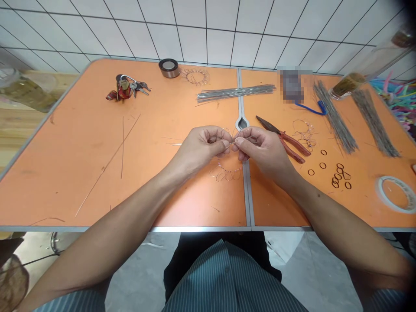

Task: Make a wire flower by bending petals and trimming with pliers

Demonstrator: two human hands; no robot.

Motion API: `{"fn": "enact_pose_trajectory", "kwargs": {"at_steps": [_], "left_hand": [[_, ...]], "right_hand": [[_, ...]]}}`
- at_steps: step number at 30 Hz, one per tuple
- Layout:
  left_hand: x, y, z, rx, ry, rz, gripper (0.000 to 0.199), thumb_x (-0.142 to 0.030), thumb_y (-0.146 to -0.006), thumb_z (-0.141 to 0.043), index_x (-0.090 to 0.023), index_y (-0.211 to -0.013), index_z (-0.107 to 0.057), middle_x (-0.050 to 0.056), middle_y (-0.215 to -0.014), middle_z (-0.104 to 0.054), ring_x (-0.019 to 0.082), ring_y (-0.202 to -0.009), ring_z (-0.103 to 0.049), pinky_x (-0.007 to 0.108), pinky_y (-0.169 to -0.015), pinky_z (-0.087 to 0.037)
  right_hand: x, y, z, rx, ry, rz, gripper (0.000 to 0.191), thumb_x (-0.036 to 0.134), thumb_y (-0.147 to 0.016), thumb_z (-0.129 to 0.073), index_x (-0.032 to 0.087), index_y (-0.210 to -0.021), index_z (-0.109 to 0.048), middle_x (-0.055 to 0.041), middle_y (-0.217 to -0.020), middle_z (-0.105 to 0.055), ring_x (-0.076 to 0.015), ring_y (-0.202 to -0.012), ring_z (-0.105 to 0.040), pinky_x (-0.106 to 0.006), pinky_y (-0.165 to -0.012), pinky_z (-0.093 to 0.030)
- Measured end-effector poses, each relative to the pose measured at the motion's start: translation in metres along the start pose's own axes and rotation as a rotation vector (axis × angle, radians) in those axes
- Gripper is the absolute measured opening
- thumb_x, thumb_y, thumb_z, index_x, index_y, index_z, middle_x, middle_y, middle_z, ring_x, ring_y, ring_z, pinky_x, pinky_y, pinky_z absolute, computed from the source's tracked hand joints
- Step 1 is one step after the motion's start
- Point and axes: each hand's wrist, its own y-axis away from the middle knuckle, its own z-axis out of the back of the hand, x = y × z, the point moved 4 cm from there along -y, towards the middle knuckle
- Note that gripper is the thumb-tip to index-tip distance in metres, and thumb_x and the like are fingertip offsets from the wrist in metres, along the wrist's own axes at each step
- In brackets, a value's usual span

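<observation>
My left hand (pixel 211 143) and my right hand (pixel 255 143) meet fingertip to fingertip above the middle of the orange table (pixel 182 195). Both pinch a piece of thin looped wire (pixel 226 169), whose fine loops hang below my fingers. Straight wire ends stick out to the left behind my left hand. Just right of my right hand lie pliers (pixel 294 145) with red handles, their jaws pointing to the upper left. The exact spot where the fingertips grip the wire is partly hidden.
Behind my hands lies a wire bundle (pixel 237 92), with black tape (pixel 169 68) and keys (pixel 134 88) farther left. At right are small dark rings (pixel 338 175), clear tape (pixel 380 195), wire loops (pixel 305 134) and more bundles (pixel 336 119). Two loose wires (pixel 107 166) cross at left.
</observation>
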Motion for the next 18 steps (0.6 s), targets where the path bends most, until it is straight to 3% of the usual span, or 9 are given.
{"fn": "enact_pose_trajectory", "kwargs": {"at_steps": [18], "left_hand": [[0.0069,0.0008,-0.0016,0.039,0.013,-0.005,0.010,-0.011,-0.080,-0.075,-0.017,-0.086,-0.080,0.002,-0.082,-0.075,0.011,-0.070,-0.065,0.027,-0.072,-0.054]], "right_hand": [[0.0094,0.0012,-0.0013,0.053,0.216,0.093,0.019,0.010,-0.093,-0.058,0.023,-0.080,-0.061,0.0028,-0.068,-0.064,-0.0128,-0.060,-0.063,-0.029,-0.061,-0.047]]}}
